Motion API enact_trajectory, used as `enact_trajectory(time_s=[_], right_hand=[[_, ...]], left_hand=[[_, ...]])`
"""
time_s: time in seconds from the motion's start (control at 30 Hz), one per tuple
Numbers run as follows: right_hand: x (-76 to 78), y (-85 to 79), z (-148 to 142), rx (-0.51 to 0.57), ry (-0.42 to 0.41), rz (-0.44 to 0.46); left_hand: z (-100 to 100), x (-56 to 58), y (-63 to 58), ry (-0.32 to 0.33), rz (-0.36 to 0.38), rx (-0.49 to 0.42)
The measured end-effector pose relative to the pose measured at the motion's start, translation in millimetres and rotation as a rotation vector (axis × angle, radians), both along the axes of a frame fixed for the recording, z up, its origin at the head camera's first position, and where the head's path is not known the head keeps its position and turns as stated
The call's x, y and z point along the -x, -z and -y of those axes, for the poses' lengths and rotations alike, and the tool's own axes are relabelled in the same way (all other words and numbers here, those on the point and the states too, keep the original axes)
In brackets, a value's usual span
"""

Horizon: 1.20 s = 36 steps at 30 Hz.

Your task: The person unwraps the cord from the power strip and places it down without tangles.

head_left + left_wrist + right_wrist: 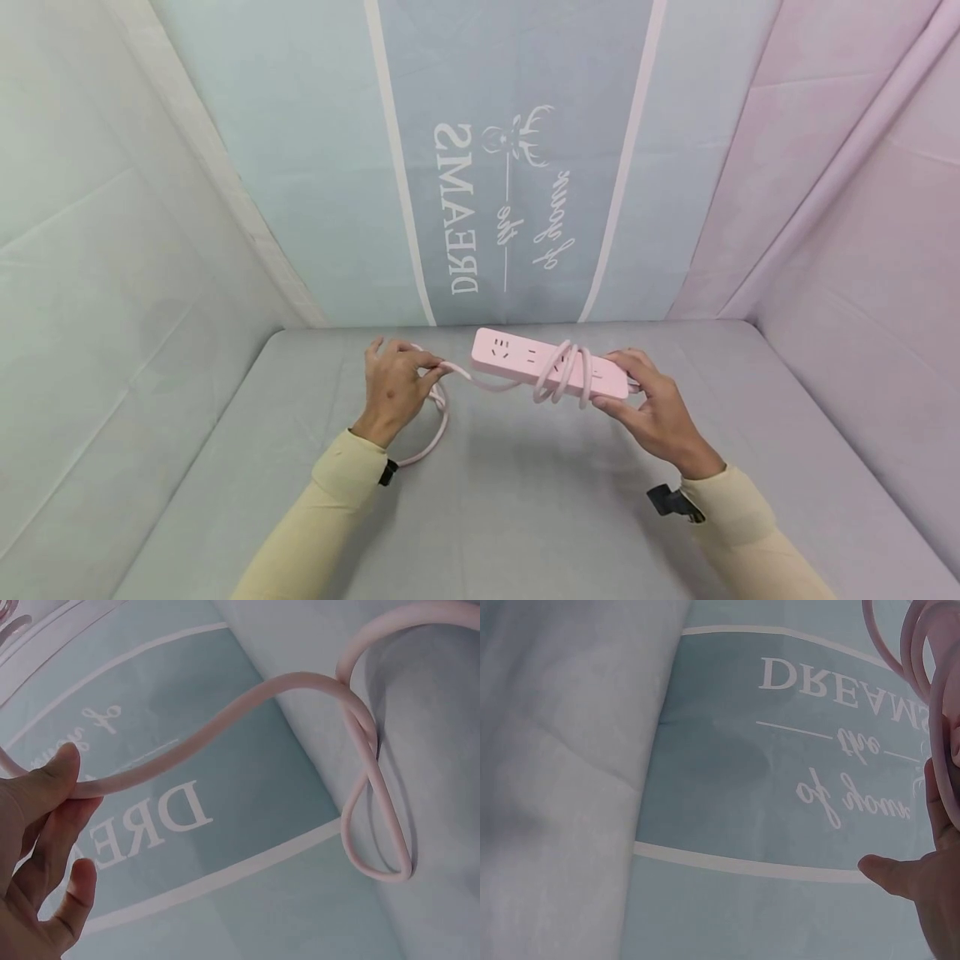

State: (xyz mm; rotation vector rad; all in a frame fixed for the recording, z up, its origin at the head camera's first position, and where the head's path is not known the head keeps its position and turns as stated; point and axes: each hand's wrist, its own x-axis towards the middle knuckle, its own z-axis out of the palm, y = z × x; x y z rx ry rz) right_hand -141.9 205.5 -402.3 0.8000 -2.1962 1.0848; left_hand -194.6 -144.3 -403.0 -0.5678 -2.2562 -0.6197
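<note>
A pink power strip [506, 354] is held up over the grey surface, its socket face toward the head camera. My right hand [656, 408] grips its right end between thumb and fingers. Several turns of pink cord [573, 371] wrap around the strip's right half. From there the cord runs left to my left hand [396, 383], which pinches it between thumb and fingertips. Past that hand the free cord [382, 810] hangs in a loop with a twist, seen in the left wrist view. In the right wrist view, the cord turns [919, 645] show at the right edge.
Beneath the hands spreads a grey cloth-covered surface [480, 517]. Behind it rises a blue-green cloth wall [517, 67] with mirrored white lettering. Pale cloth walls stand at the left [112, 250] and right [847, 292].
</note>
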Motion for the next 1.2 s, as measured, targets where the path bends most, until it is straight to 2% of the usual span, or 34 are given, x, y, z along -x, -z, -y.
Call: enact_trajectory(time_s=[0.33, 0.57, 0.83, 1.2], right_hand=[[2.2, -0.3, 1.0, -0.001, -0.013, -0.01], [2.8, -0.8, 1.8, -0.002, -0.033, -0.01], [2.6, -3.0, 3.2, -0.005, -0.031, 0.008], [3.8, -3.5, 3.9, -0.015, -0.046, 0.032]], left_hand=[[2.4, 3.3, 1.1, -0.049, -0.01, -0.035], [4.3, 7.8, 1.2, -0.062, -0.08, -0.068], [7.2, 14.0, -6.8, -0.094, -0.162, -0.109], [13.7, 16.1, -17.5, -0.12, -0.147, -0.169]])
